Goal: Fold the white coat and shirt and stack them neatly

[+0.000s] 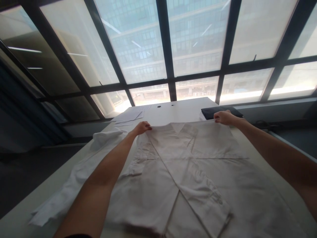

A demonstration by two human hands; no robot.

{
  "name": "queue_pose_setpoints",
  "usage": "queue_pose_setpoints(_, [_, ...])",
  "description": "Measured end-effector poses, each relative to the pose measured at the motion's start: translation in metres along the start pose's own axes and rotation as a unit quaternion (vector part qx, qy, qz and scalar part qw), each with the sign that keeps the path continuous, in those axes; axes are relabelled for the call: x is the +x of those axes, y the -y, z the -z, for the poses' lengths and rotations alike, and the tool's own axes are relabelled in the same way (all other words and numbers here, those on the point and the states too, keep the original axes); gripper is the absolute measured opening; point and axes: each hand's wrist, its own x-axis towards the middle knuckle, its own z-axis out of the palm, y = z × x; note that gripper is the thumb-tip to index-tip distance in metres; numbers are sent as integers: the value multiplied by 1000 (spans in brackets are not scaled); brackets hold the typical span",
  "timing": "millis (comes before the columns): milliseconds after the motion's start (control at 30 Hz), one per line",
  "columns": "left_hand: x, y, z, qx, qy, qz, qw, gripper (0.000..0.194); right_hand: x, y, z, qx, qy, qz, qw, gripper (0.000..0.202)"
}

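Between left grip [143,127] and right grip [224,117] — garment [184,175]

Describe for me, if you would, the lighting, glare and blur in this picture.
Head view: strong backlight, with glare washing out the lower panes and light streaks on the upper glass; head view: pale garment greyed by shadow, its near end soft; head view: window frames fan outward toward the top, perhaps from lens or tilt.

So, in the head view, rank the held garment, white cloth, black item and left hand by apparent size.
Held garment
White cloth, partly hidden
Black item
Left hand
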Motion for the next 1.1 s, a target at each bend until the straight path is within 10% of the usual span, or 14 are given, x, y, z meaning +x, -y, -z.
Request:
queue_pose_setpoints(467, [-73, -14, 14, 37, -146, -36, 988, 30, -42, 21, 12, -7, -113, 55, 992, 16])
queue_pose_setpoints(767, [-117, -35, 14, 2, -124, -71, 990, 35, -93, 23, -1, 17, -119, 78, 990, 10])
queue_pose_setpoints(1100, [-167, -24, -26, -45, -84, -78, 992, 26, -139, 32, -33, 22, -46, 155, 987, 15])
